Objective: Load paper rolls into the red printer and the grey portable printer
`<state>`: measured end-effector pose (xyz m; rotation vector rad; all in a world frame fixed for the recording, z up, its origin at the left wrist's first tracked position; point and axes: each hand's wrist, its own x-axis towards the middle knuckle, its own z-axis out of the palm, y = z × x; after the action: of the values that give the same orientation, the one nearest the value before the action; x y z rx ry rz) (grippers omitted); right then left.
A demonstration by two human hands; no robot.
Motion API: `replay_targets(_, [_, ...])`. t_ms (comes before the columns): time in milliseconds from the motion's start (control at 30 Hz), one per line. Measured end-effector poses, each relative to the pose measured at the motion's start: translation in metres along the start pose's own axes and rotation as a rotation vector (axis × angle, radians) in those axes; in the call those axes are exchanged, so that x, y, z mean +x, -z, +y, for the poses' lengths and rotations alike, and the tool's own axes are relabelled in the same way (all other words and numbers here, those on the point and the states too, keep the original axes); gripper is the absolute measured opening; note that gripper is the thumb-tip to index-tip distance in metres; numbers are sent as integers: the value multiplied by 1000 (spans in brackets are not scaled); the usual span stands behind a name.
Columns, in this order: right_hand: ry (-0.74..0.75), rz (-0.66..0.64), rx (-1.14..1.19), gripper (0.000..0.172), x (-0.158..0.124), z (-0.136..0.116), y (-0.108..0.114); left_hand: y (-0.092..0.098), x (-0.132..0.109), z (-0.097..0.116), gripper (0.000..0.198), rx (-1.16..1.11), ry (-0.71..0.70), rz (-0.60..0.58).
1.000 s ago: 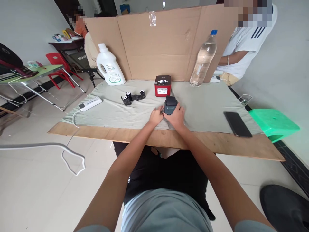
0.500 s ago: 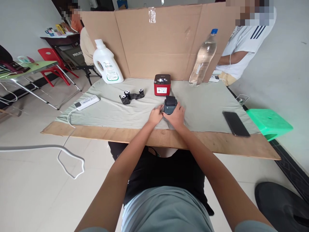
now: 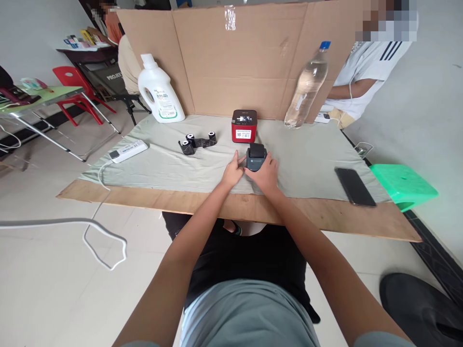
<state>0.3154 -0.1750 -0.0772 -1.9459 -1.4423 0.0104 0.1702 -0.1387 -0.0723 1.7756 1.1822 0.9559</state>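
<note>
A small dark grey device that looks like a portable printer (image 3: 256, 163) sits on the cloth near the front middle, its black top part facing up. My right hand (image 3: 266, 172) wraps round its right side and front edge, the thumb lying along the near side. Just left of it, my left hand (image 3: 233, 171) has its fingers apart, the index finger raised; whether a fingertip touches the device I cannot tell. Behind stands a red box-shaped device (image 3: 244, 134) with a black top and a white label. Several black rolls (image 3: 197, 141) with white cores lie to the left.
A white jug (image 3: 161, 96) and a clear bottle (image 3: 307, 89) stand before the cardboard screen (image 3: 238, 58). A power strip (image 3: 128, 151) lies left, a phone (image 3: 354, 186) right. The bare wooden edge (image 3: 173, 200) runs along the front. A person sits behind the screen at right.
My left hand's index finger has lifted away from the device, and the fingers have spread. The right hand stays on the device. The view has shifted slightly.
</note>
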Motion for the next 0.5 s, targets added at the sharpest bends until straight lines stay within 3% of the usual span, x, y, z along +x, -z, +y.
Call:
replay_targets(333, [-17,-28,-22,117,0,-2,3,-6,8,-9,106,-229,12,23])
replay_targets(500, [-10,-32,0,117,0,-2,4,-8,8,-7,104,-318,2,-40])
